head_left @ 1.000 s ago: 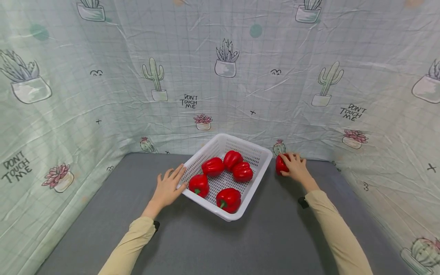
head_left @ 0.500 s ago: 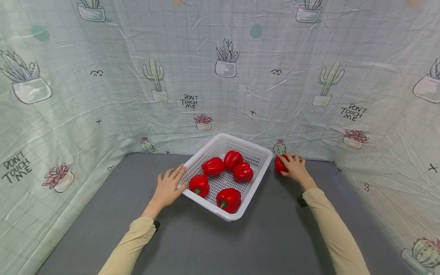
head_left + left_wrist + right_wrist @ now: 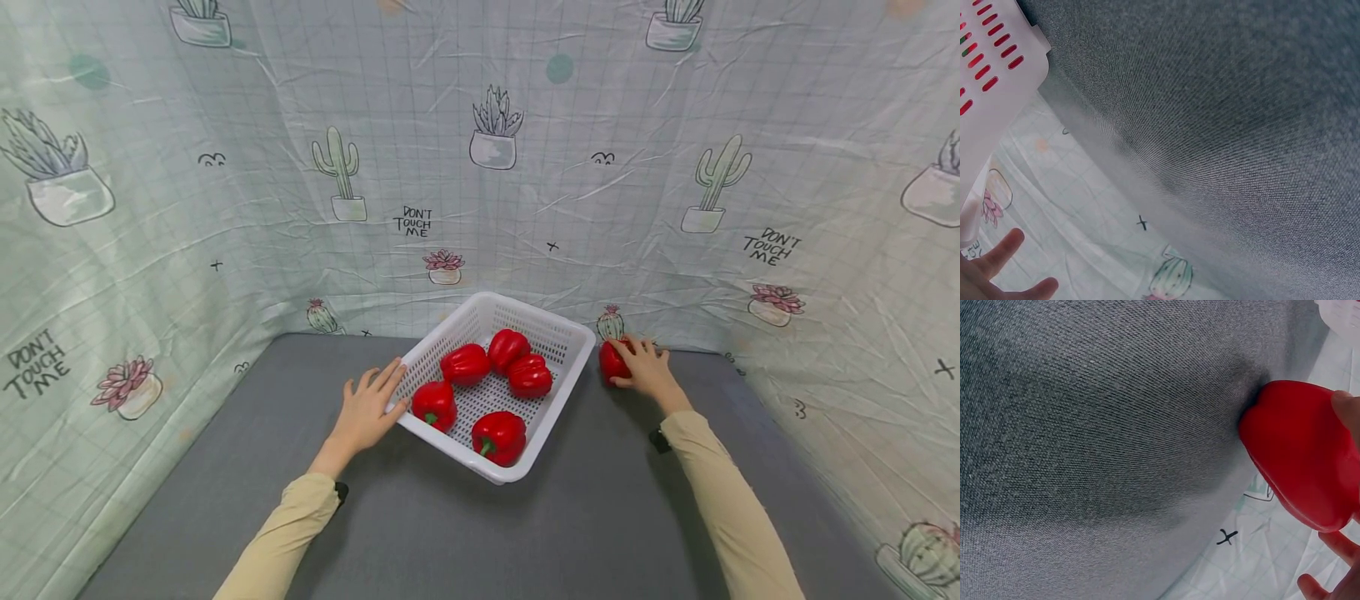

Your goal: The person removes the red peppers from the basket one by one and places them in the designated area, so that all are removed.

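My right hand [image 3: 647, 372] grips a red bell pepper [image 3: 612, 365] to the right of the basket, near the back of the table. In the right wrist view, the thumb lies on one side of the glossy bell pepper [image 3: 1304, 453] and fingertips show at the other; its lower end is right at the grey surface. My left hand [image 3: 363, 412] rests on the left rim of a white plastic basket [image 3: 558, 319], fingers spread and mostly straight. Several red bell peppers lie inside, among them one [image 3: 499, 437] at the near corner with a green stem. The left wrist view shows the basket's slotted wall [image 3: 1007, 94].
A grey cloth-covered table [image 3: 570, 533] lies under everything. A pale curtain [image 3: 420, 167] printed with cacti closes off the back and both sides, close behind the basket and the gripped pepper.
My right hand and the bell pepper have shifted very slightly left since a second ago. The left hand, the basket and the peppers in it stay put.
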### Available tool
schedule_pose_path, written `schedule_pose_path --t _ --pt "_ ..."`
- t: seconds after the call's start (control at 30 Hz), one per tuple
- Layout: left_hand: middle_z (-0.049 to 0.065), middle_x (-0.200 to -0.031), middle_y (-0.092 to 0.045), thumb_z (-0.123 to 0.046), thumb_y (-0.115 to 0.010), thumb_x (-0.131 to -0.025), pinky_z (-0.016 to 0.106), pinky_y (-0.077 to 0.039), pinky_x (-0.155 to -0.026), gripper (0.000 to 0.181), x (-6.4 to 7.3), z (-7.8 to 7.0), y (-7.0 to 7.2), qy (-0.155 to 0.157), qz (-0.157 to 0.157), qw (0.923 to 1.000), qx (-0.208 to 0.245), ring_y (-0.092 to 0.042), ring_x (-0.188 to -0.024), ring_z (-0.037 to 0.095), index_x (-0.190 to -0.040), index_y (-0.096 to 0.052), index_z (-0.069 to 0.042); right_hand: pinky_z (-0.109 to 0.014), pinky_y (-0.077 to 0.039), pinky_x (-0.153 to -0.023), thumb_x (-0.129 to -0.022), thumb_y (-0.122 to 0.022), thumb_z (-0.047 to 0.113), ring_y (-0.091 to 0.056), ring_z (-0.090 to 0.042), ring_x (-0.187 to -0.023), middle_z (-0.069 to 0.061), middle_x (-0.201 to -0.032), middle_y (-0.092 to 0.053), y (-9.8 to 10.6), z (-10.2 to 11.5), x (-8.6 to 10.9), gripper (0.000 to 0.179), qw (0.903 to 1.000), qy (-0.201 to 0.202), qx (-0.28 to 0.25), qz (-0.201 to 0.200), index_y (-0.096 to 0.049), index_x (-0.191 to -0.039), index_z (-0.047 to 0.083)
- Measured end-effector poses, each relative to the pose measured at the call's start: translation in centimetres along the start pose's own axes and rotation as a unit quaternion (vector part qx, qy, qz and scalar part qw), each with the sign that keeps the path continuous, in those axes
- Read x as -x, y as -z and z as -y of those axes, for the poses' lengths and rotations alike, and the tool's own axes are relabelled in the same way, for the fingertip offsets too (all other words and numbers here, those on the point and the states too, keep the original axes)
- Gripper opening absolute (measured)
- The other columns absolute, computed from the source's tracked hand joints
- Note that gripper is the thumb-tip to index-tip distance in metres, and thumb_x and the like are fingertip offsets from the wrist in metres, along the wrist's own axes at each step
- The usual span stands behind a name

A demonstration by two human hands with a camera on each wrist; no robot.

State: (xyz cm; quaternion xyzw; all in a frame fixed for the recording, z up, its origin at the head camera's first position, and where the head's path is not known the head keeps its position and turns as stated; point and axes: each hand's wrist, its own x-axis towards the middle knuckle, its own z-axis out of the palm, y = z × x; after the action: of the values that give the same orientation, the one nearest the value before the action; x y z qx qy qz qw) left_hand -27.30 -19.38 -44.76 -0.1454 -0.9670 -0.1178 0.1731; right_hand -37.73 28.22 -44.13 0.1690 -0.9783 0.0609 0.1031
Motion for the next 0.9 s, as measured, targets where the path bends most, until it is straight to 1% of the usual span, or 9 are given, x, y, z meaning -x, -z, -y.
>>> schedule_pose_path --t 0.17,0.57,0.9 --pt "0.006 -0.144 -0.034 -0.037 -0.047 -0.088 0.068 -0.021 -0.091 0.056 0.04 -0.05 -0.09 -0.002 -0.005 1.0000 0.002 -0.036 -0.121 0.035 -0.138 -0.035 -0.015 -0.067 -0.024 -0.081 -0.076 -0.068 0.032 -0.031 -0.046 -0.116 -0.024 -0.133 -0.033 -0.02 -0.21 0.07 0.071 0.9999 -0.008 -0.009 0.001 -0.033 -0.135 0.012" --pt "0.006 -0.146 -0.030 -0.039 -0.044 -0.089 0.067 -0.019 -0.092 0.057 -0.05 0.19 -0.05 0.002 0.009 0.9999 0.008 -0.033 -0.123 0.035 -0.139 -0.032 -0.016 -0.065 -0.026 -0.081 -0.075 -0.069 0.030 -0.031 -0.045 -0.116 -0.023 -0.133 -0.034 -0.41 -0.14 0.11 0.070 0.9999 0.007 -0.006 -0.014 -0.034 -0.134 0.014" --pt "0.006 -0.145 -0.031 -0.037 -0.046 -0.088 0.067 -0.019 -0.092 0.057 -0.03 0.10 0.01 0.001 0.007 0.9999 0.010 -0.033 -0.123 0.036 -0.139 -0.033 -0.015 -0.063 -0.026 -0.080 -0.075 -0.069 0.029 -0.030 -0.045 -0.115 -0.022 -0.134 -0.033 -0.43 0.03 0.23 0.068 0.9997 0.007 -0.001 -0.023 -0.037 -0.133 0.015"
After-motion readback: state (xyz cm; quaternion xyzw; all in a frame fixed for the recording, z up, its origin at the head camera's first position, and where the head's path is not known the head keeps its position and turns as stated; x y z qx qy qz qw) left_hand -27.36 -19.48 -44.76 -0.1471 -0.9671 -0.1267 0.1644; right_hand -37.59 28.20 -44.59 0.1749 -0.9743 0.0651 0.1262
